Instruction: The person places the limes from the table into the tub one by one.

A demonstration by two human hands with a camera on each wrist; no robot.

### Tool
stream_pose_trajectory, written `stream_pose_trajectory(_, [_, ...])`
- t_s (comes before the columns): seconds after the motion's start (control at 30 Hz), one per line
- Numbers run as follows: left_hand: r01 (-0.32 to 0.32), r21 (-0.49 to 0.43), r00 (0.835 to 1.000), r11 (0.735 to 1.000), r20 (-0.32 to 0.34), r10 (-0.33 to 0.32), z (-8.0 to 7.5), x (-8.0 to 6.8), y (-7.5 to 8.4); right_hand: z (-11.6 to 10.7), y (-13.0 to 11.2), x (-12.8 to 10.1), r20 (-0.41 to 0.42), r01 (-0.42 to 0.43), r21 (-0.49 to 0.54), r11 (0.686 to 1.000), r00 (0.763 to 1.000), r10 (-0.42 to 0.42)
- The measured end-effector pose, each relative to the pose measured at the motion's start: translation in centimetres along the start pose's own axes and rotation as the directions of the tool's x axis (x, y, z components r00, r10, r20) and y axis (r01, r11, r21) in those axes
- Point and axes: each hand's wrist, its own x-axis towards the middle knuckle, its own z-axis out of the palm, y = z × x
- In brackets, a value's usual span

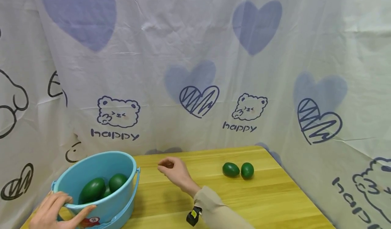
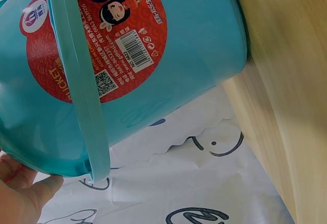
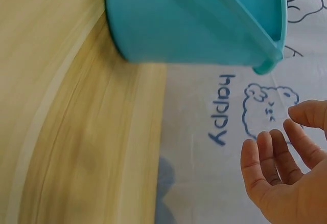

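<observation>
A light-blue plastic bucket (image 1: 122, 201) stands at the left of the table, its handle hanging down. My left hand (image 1: 53, 210) grips the near-left rim, also visible at the edge of the left wrist view. Inside the bucket lie smooth, dark green, avocado-like fruits (image 1: 93, 190), at least 3 of them, one partly hidden. My right hand (image 1: 177, 173) is in the air right of the bucket, fingers loosely bent; the right wrist view shows nothing between them. Farther right, two more green oval fruits, one on the left (image 1: 230, 169) and one on the right (image 1: 247, 171), lie side by side.
The yellow wood-grain table (image 1: 275, 195) reaches back to a pale curtain (image 1: 152, 69) printed with hearts and bears. Similar cloth hangs at the left and right sides. A red label (image 2: 127, 35) is on the bucket's wall. A dark device (image 1: 194, 216) is at my right wrist.
</observation>
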Motion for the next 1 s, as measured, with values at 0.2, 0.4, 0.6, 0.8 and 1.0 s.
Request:
stream_pose_trajectory(0.2, [0.002,0.006,1.000,1.000,-0.011,-0.002,0.1,-0.1,0.1,-2.1,1.4,-0.6,-0.018,-0.008,0.033,0.999,1.000,0.008])
stream_pose_trajectory(0.4, [0.000,0.001,1.000,1.000,0.000,0.000,-0.1,0.0,0.0,-4.0,2.7,-0.8,-0.035,-0.010,0.028,1.000,0.999,0.011])
stream_pose_trajectory(0.6, [-0.024,-0.004,1.000,1.000,0.009,0.024,-0.1,0.0,-0.2,-5.7,3.9,-1.1,-0.049,-0.019,-0.016,1.000,0.999,0.018])
stream_pose_trajectory(0.8, [-0.038,-0.017,0.999,0.999,-0.006,0.038,-0.1,0.0,-0.2,-7.8,5.3,-1.3,-0.076,-0.052,-0.062,0.997,0.996,0.047])
stream_pose_trajectory(1.0, [-0.009,-0.007,1.000,1.000,0.004,0.009,-0.3,-0.2,0.1,-9.9,6.1,-2.1,-0.117,-0.086,-0.061,0.994,0.990,0.078])
